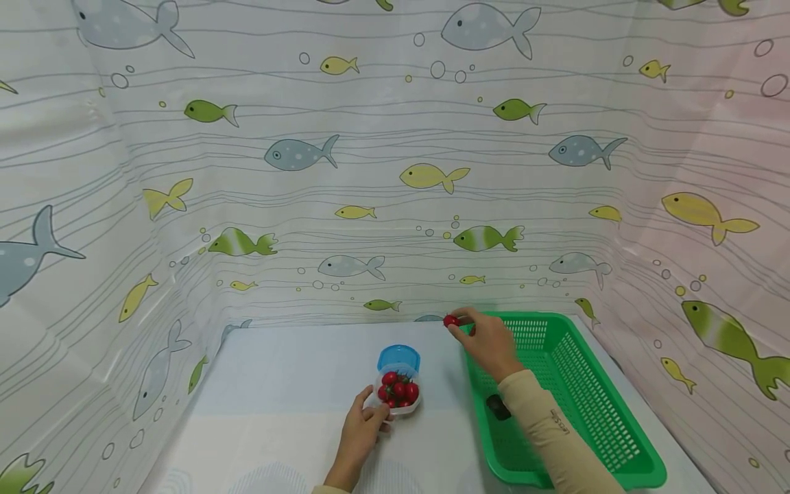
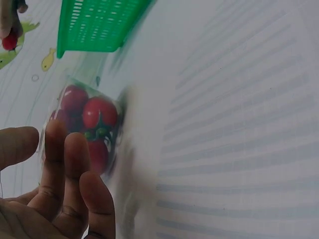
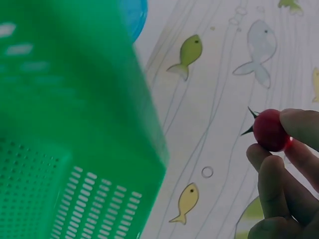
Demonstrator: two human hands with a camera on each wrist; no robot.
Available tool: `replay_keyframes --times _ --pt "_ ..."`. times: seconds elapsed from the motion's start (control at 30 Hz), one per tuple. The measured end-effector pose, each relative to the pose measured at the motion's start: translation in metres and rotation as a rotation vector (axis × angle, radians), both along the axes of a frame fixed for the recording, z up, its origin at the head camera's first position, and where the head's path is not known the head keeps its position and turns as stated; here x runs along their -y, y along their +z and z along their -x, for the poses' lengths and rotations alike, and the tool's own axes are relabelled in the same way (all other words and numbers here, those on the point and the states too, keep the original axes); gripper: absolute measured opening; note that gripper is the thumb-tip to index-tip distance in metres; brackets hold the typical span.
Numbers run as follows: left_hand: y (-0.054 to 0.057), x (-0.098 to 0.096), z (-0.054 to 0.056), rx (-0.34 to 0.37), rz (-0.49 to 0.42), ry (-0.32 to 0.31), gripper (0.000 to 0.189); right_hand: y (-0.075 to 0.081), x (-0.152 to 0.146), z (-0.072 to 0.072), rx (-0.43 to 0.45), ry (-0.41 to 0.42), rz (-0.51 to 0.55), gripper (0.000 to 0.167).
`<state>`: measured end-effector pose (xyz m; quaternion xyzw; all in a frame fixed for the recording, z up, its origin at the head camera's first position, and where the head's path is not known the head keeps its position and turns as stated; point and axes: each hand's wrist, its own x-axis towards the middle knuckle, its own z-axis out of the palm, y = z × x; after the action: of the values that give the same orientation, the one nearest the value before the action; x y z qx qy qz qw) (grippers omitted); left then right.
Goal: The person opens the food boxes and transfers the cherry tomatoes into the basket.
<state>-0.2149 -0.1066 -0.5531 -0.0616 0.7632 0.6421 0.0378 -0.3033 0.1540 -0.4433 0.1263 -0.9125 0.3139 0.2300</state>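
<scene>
A cherry tomato (image 3: pixel 270 130) with a green calyx is pinched between the thumb and fingers of my right hand (image 1: pixel 489 343). That hand is raised near the far left corner of the green basket (image 1: pixel 623 401). A small clear plastic container (image 1: pixel 404 412) full of red cherry tomatoes (image 1: pixel 399 390) stands on the table, its blue lid (image 1: pixel 399 356) folded open at the back. My left hand (image 1: pixel 363 427) rests at the container's near left side. In the left wrist view its fingers (image 2: pixel 77 154) are loosely extended before the container wall, the thumb apart from them.
The perforated green basket takes up the right side of the white table (image 1: pixel 278 384). A small black object (image 1: pixel 498 407) shows beside the right wrist; whether it lies in the basket cannot be told. Fish-patterned sheeting (image 1: pixel 370 151) encloses the back and both sides.
</scene>
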Motion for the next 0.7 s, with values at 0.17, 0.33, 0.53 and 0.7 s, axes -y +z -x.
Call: replay_keyframes --times 0.17,0.33,0.53,0.7 --pt "-0.001 0.0 0.0 -0.001 0.011 -0.001 0.067 -0.004 -0.017 0.004 0.002 -0.031 0.02 0.027" --pt "0.0 0.0 0.0 -0.001 0.015 -0.001 0.068 -0.009 -0.032 0.008 0.017 -0.055 0.027 0.028" --pt "0.0 0.0 0.0 0.003 0.021 0.002 0.069 -0.02 -0.044 0.014 0.015 -0.069 0.025 0.029" --pt "0.002 0.0 0.0 0.011 0.023 0.001 0.067 -0.031 -0.05 0.017 0.102 -0.093 0.018 0.03"
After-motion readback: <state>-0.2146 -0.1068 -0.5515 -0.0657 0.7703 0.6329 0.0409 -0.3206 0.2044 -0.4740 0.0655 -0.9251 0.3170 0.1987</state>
